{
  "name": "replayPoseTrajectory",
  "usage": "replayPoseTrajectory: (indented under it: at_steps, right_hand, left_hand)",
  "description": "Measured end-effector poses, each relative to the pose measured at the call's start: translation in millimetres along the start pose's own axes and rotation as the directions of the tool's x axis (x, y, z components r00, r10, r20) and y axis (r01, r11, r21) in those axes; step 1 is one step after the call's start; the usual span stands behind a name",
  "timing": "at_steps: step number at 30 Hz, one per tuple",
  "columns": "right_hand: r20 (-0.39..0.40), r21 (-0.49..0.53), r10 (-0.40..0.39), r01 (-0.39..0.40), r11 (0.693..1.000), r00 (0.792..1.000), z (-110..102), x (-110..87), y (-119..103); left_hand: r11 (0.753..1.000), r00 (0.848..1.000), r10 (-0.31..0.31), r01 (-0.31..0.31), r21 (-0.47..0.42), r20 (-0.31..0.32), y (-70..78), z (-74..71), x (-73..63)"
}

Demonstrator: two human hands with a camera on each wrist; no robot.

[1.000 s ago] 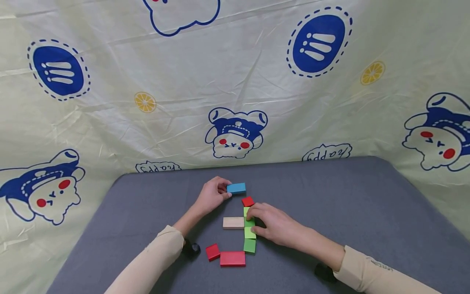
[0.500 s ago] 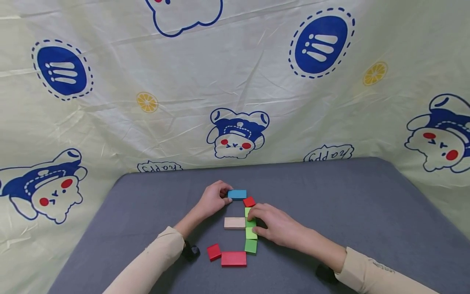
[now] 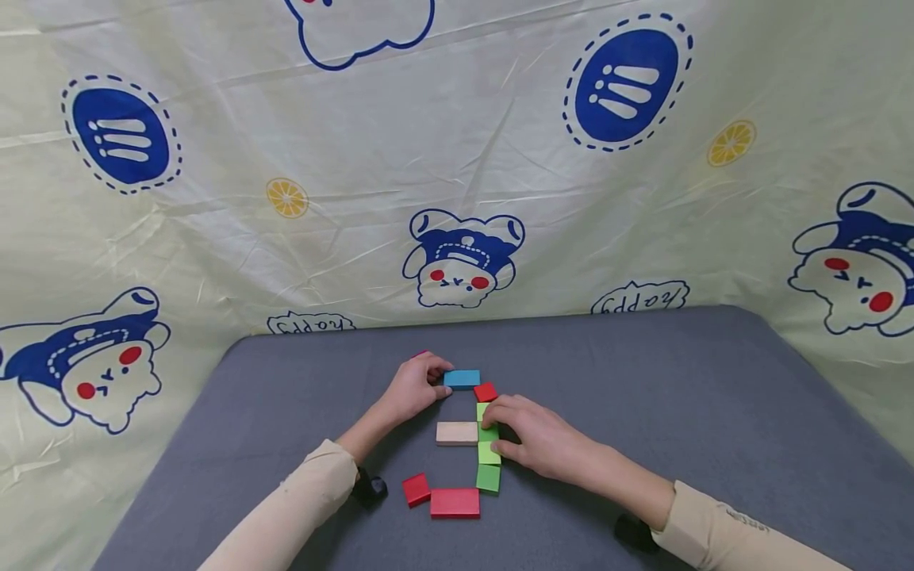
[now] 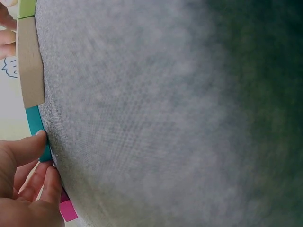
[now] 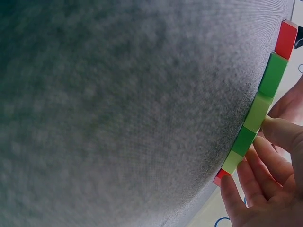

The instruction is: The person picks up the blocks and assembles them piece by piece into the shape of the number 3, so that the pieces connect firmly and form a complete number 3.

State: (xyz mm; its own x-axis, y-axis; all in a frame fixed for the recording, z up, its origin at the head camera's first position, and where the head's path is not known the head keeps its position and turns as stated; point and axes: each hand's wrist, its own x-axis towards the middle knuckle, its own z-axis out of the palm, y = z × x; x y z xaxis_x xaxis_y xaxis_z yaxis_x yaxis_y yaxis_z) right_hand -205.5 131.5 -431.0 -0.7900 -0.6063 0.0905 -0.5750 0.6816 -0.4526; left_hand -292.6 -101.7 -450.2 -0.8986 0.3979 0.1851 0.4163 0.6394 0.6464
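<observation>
My left hand (image 3: 412, 388) pinches the left end of a blue wooden block (image 3: 466, 379) between thumb and fingers. Close by the block's right end lies a small red block (image 3: 485, 392). My right hand (image 3: 531, 432) rests its thumb and fingertips along a column of light and dark green blocks (image 3: 489, 453); in the right wrist view the thumb (image 5: 279, 135) touches a light green block (image 5: 258, 111). The fingers there are fairly straight. A plain wood block (image 3: 457, 434) extends left from the column, partly between the two hands.
At the near end, a larger red block (image 3: 455, 503) sits below the column, with a small tilted red block (image 3: 416, 490) at its left. A pink block (image 4: 68, 211) shows beyond the left hand. Grey cloth covers the table (image 3: 678, 396); a printed curtain (image 3: 343, 159) hangs behind.
My left hand has brought the blue block a little nearer, down to the corner of the small red block. The right hand has stayed at the green column.
</observation>
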Motion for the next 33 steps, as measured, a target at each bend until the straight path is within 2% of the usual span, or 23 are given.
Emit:
replayPoseTrajectory:
  at_steps: [9, 17, 20, 26, 30, 33]
  right_hand:
    - [0.002, 0.008, 0.005, -0.005, 1.0, 1.0, -1.0, 0.1, -1.1]
    - [0.008, 0.01, 0.009, -0.009, 1.0, 1.0, -1.4, 0.5, -1.3]
    - [0.013, 0.011, 0.017, -0.018, 1.0, 1.0, -1.7, 0.4, -1.7]
    - [0.012, 0.011, 0.022, -0.022, 1.0, 1.0, -2.2, 0.1, -1.4]
    - [0.012, 0.009, 0.029, -0.029, 1.0, 0.999, -2.7, 0.0, -1.5]
    - [0.009, 0.01, 0.028, -0.028, 1.0, 1.0, -2.4, 0.0, -1.8]
  left_hand:
    - [1.0, 1.0, 0.0, 0.0, -0.002, 0.006, -1.2, -0.3, -0.7]
    - [0.999, 0.999, -0.029, 0.029, -0.032, 0.015, 1.4, -3.3, -2.1]
    - [0.998, 0.999, -0.038, 0.038, -0.056, 0.001, 2.2, -5.5, -3.5]
    - [0.991, 0.992, -0.073, 0.061, -0.117, -0.104, -0.3, -12.3, -4.9]
    - [0.99, 0.978, -0.096, 0.074, -0.124, -0.184, -3.3, -17.3, -3.0]
    - [0.987, 0.966, -0.136, 0.112, -0.117, -0.219, -6.0, -19.7, -2.3]
